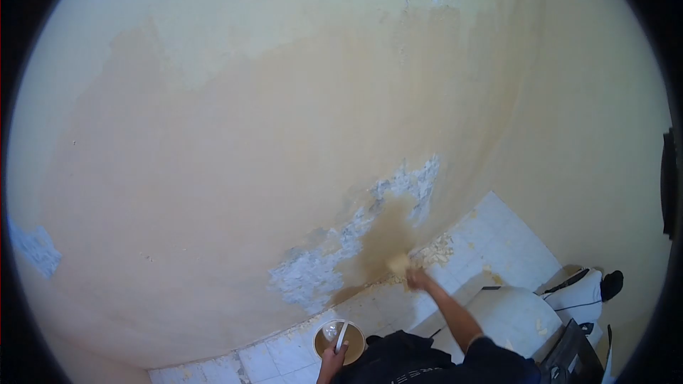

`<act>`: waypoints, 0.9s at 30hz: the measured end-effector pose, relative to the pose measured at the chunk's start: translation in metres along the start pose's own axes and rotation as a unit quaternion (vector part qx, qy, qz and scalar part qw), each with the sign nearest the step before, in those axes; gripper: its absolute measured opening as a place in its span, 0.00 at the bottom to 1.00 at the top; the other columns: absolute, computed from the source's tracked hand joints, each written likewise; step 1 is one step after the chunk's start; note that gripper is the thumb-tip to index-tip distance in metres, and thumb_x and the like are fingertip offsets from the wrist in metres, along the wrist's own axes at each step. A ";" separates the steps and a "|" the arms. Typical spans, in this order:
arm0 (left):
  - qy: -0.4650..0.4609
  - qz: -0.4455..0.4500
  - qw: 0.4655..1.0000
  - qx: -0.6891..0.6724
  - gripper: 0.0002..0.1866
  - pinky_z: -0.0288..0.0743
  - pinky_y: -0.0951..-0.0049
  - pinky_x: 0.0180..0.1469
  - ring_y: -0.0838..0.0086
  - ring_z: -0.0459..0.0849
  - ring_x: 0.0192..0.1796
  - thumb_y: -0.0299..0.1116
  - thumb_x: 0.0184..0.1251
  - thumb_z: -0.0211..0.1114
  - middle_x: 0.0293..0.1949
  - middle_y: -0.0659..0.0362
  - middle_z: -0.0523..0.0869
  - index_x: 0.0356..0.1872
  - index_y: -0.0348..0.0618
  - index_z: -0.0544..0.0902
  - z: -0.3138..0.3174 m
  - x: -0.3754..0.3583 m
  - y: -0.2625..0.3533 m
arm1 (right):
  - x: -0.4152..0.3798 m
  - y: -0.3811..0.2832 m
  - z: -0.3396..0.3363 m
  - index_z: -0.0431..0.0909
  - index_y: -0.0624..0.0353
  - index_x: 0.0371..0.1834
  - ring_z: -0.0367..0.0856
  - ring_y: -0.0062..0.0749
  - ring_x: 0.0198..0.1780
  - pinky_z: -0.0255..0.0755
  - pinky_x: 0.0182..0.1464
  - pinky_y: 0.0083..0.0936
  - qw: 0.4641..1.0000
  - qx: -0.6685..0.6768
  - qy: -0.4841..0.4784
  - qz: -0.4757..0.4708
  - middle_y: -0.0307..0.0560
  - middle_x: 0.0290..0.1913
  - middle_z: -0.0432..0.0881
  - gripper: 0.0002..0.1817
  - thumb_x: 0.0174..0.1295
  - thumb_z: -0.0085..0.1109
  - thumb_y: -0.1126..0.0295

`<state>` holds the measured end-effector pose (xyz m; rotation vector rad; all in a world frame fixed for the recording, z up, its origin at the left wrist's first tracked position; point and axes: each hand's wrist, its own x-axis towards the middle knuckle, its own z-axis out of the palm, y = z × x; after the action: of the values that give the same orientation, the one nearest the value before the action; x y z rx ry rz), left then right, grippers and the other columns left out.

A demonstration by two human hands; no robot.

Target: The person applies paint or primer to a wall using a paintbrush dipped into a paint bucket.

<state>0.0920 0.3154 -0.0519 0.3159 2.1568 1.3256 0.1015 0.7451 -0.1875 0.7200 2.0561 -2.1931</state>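
My right hand is closed round a pale brush, whose head is at the bottom of the wall. Around the brush the wall has a darker, wet-looking brown patch, bordered by rough whitish bare patches. Low in the view, my left hand is at a round tub of brownish liquid, its fingers at a white handle-like strip. What the fingers grip there is too small to make out fully.
Loose flakes lie along the wall's foot on the tiled floor. A pale covered object stands right of my arm, with a white and black item and a dark object beyond it.
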 end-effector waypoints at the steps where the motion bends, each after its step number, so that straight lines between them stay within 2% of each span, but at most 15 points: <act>1: 0.004 0.009 1.000 -0.007 0.20 0.67 0.80 0.32 0.83 0.71 0.28 0.39 0.69 0.61 0.27 0.66 0.77 0.56 0.36 0.78 -0.001 0.006 -0.003 | -0.050 0.011 0.026 0.68 0.48 0.21 0.59 0.22 0.11 0.53 0.13 0.25 0.970 0.231 0.005 0.076 0.33 0.12 0.60 0.18 0.70 0.48 0.55; 2: 0.039 0.043 0.998 -0.008 0.21 0.71 0.72 0.33 0.79 0.74 0.28 0.41 0.67 0.62 0.25 0.61 0.80 0.54 0.37 0.79 -0.008 0.010 -0.011 | -0.079 0.037 0.039 0.68 0.51 0.27 0.58 0.21 0.11 0.52 0.13 0.22 0.946 0.280 -0.004 0.162 0.33 0.14 0.60 0.17 0.70 0.48 0.54; 3: 0.012 -0.015 0.999 -0.043 0.20 0.70 0.75 0.34 0.81 0.73 0.31 0.40 0.68 0.62 0.29 0.63 0.79 0.55 0.36 0.79 -0.020 0.013 -0.016 | -0.112 0.038 0.050 0.68 0.57 0.31 0.57 0.20 0.11 0.51 0.13 0.20 0.901 0.361 -0.006 0.239 0.33 0.14 0.60 0.19 0.70 0.48 0.52; 4: 0.041 0.059 0.995 -0.066 0.20 0.68 0.76 0.32 0.82 0.71 0.30 0.41 0.69 0.60 0.28 0.64 0.78 0.54 0.36 0.79 -0.027 0.007 0.007 | -0.142 0.034 0.068 0.68 0.59 0.31 0.57 0.20 0.11 0.50 0.13 0.20 0.908 0.354 0.044 0.221 0.33 0.14 0.59 0.20 0.70 0.48 0.53; 7: 0.008 0.062 0.998 0.026 0.20 0.63 0.76 0.28 0.82 0.67 0.26 0.42 0.71 0.58 0.23 0.65 0.75 0.54 0.36 0.79 -0.054 0.005 0.044 | -0.180 0.026 0.105 0.70 0.63 0.30 0.56 0.18 0.11 0.49 0.13 0.18 0.921 0.281 0.169 0.211 0.32 0.13 0.59 0.21 0.68 0.50 0.53; 10: -0.056 0.078 0.993 0.064 0.22 0.64 0.75 0.28 0.82 0.67 0.26 0.43 0.71 0.57 0.25 0.63 0.76 0.55 0.35 0.77 -0.071 -0.017 0.100 | -0.175 0.002 0.125 0.74 0.64 0.30 0.60 0.20 0.10 0.52 0.13 0.23 0.952 0.125 0.262 0.094 0.35 0.12 0.64 0.24 0.69 0.46 0.50; 12: -0.083 0.064 0.990 0.091 0.24 0.69 0.71 0.30 0.77 0.72 0.25 0.46 0.70 0.57 0.23 0.55 0.79 0.56 0.34 0.76 -0.074 -0.025 0.100 | -0.162 -0.015 0.126 0.77 0.64 0.33 0.63 0.24 0.13 0.58 0.17 0.27 0.971 0.014 0.238 -0.005 0.37 0.12 0.65 0.25 0.74 0.39 0.54; 14: -0.110 0.031 0.986 0.121 0.27 0.74 0.66 0.34 0.67 0.80 0.25 0.49 0.69 0.58 0.22 0.48 0.81 0.57 0.35 0.76 -0.076 -0.030 0.103 | -0.167 -0.093 0.144 0.76 0.66 0.35 0.67 0.25 0.19 0.64 0.24 0.27 0.926 -0.182 0.290 -0.157 0.42 0.15 0.67 0.22 0.75 0.39 0.57; 16: -0.112 0.048 0.986 0.110 0.27 0.74 0.65 0.35 0.65 0.82 0.27 0.49 0.69 0.58 0.23 0.46 0.82 0.57 0.36 0.76 -0.075 -0.033 0.093 | -0.172 -0.143 0.158 0.75 0.68 0.34 0.79 0.39 0.29 0.69 0.33 0.37 0.930 -0.210 0.271 -0.134 0.63 0.26 0.75 0.18 0.72 0.44 0.62; 18: -0.113 0.059 0.985 0.114 0.27 0.75 0.62 0.38 0.58 0.85 0.30 0.49 0.68 0.59 0.27 0.43 0.84 0.58 0.37 0.76 -0.080 -0.042 0.093 | -0.171 -0.168 0.170 0.74 0.68 0.38 0.78 0.44 0.29 0.68 0.33 0.35 0.924 -0.222 0.236 -0.202 0.64 0.28 0.76 0.13 0.70 0.49 0.66; 20: -0.110 0.130 0.981 0.098 0.24 0.74 0.61 0.38 0.55 0.83 0.31 0.45 0.68 0.59 0.27 0.45 0.83 0.58 0.37 0.76 -0.079 -0.047 0.065 | -0.178 -0.195 0.184 0.72 0.68 0.42 0.76 0.51 0.29 0.69 0.34 0.35 0.951 -0.233 0.159 -0.130 0.65 0.29 0.76 0.12 0.68 0.51 0.67; 21: -0.147 0.095 0.977 0.123 0.25 0.74 0.58 0.37 0.56 0.82 0.30 0.43 0.68 0.60 0.25 0.46 0.82 0.60 0.38 0.73 -0.084 -0.052 0.076 | -0.181 -0.219 0.199 0.71 0.67 0.45 0.74 0.53 0.29 0.68 0.33 0.35 0.949 -0.248 0.145 -0.130 0.63 0.28 0.76 0.13 0.68 0.52 0.67; 22: -0.175 0.085 0.972 0.132 0.29 0.74 0.57 0.38 0.54 0.80 0.28 0.42 0.67 0.61 0.22 0.48 0.80 0.64 0.35 0.68 -0.088 -0.055 0.084 | -0.179 -0.235 0.211 0.74 0.62 0.47 0.67 0.25 0.24 0.63 0.27 0.26 0.933 -0.291 0.128 -0.168 0.49 0.22 0.72 0.11 0.68 0.53 0.66; 24: -0.200 0.094 0.965 0.144 0.35 0.71 0.62 0.37 0.62 0.74 0.29 0.45 0.68 0.60 0.26 0.51 0.76 0.70 0.40 0.59 -0.085 -0.062 0.068 | -0.176 -0.256 0.229 0.74 0.61 0.49 0.69 0.30 0.23 0.64 0.27 0.29 0.938 -0.320 0.031 -0.132 0.51 0.22 0.74 0.12 0.68 0.53 0.66; 27: -0.186 0.100 0.968 0.135 0.39 0.71 0.62 0.40 0.61 0.75 0.32 0.46 0.68 0.60 0.28 0.51 0.75 0.72 0.38 0.53 -0.081 -0.067 0.063 | -0.158 -0.247 0.260 0.72 0.59 0.52 0.74 0.41 0.24 0.66 0.29 0.35 0.899 -0.411 -0.107 -0.109 0.55 0.23 0.77 0.14 0.66 0.53 0.67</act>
<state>0.0914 0.2539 0.0543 0.8419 2.0150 0.9757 0.0798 0.4821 0.1024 0.1498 2.6762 -1.1513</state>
